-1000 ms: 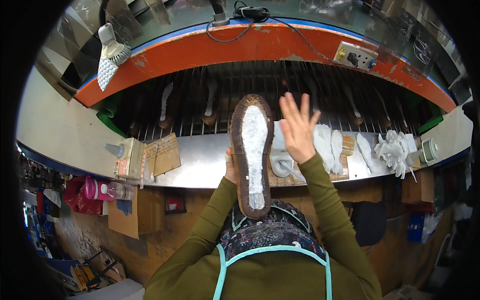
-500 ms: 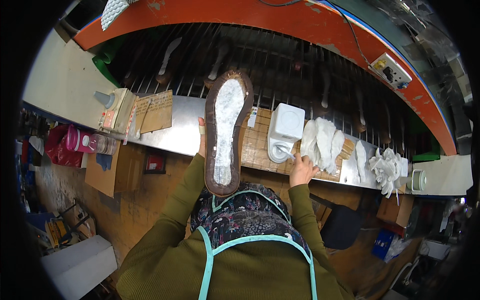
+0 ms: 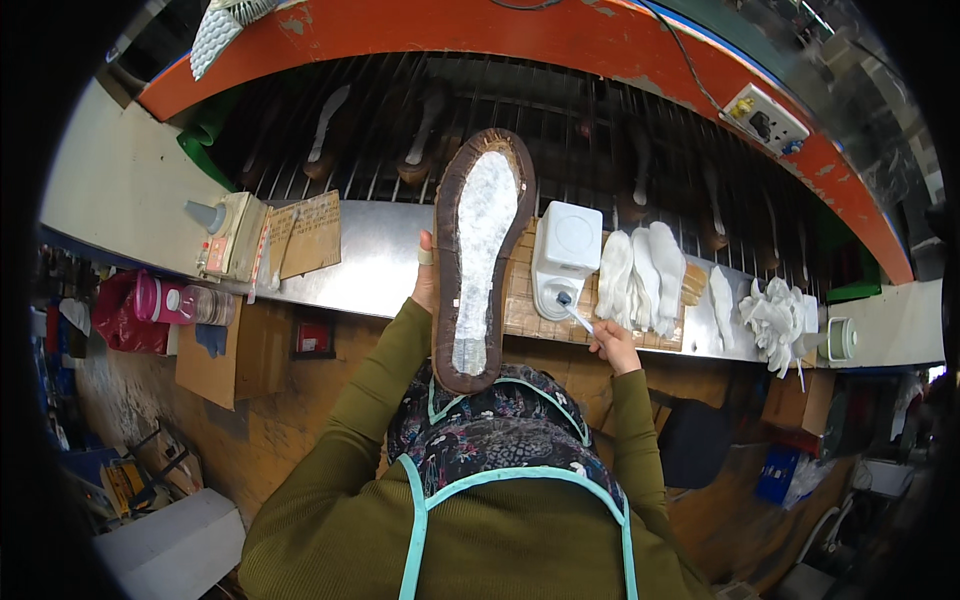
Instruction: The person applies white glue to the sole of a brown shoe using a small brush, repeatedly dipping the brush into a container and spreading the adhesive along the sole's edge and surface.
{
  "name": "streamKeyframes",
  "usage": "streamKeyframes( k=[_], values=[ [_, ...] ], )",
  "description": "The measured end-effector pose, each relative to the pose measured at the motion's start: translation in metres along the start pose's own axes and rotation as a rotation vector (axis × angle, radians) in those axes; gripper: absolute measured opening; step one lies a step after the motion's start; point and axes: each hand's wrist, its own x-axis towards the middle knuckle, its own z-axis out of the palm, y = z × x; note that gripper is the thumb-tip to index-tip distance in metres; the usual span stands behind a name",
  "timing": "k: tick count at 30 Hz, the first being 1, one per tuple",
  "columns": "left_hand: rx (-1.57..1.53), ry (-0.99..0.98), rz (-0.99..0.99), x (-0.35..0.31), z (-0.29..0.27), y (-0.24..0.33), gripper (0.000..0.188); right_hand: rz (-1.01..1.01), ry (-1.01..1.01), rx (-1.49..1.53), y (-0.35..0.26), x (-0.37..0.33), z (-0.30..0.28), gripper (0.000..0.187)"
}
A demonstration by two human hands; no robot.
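Note:
My left hand (image 3: 424,272) grips a brown shoe (image 3: 446,260) by its left side, bottom facing up and toe pointing away. A long white pad covers the middle of that bottom, framed by the brown margin. Most of my left fingers are hidden behind the shoe. My right hand (image 3: 614,347) pinches the pale handle of a small brush (image 3: 578,318). The brush's dark tip is at the round mouth of a white plastic dispenser (image 3: 568,245), just right of the shoe. Several white foot-shaped pads (image 3: 640,280) lie beside the dispenser.
Behind the metal bench (image 3: 370,245) runs a rack of rods (image 3: 380,130) with several shoes on it, under an orange frame (image 3: 450,32). A cardboard piece (image 3: 312,232) and a beige box (image 3: 235,240) sit left. A white crumpled heap (image 3: 775,325) is at right.
The shoe has shifted slightly right in the picture. My right hand has drawn back a little from the dispenser, and the brush's dark tip now shows at its mouth.

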Motion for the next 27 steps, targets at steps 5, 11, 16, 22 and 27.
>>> streamKeyframes(
  k=[5, 11, 16, 22, 27],
  values=[
    [0.001, -0.041, -0.081, 0.002, 0.002, -0.02, 0.099, -0.255, 0.054, 0.15, -0.021, -0.016, 0.01, 0.013],
    [-0.007, -0.134, -0.085, 0.007, 0.023, -0.019, 0.099, -1.0, 0.528, -0.328, -0.183, -0.079, 0.046, 0.01],
    [0.036, -0.251, -0.026, 0.011, 0.047, -0.013, 0.105, -1.066, 0.512, -0.453, -0.223, -0.068, 0.047, 0.011],
    [-0.071, -0.242, -0.041, 0.008, 0.057, -0.008, 0.101, -1.25, 0.667, -0.67, -0.213, -0.08, 0.05, 0.018],
    [-0.058, -0.132, 0.033, 0.005, 0.056, -0.01, 0.101, -1.302, 0.533, -0.736, -0.167, -0.118, 0.061, 0.022]
  ],
)
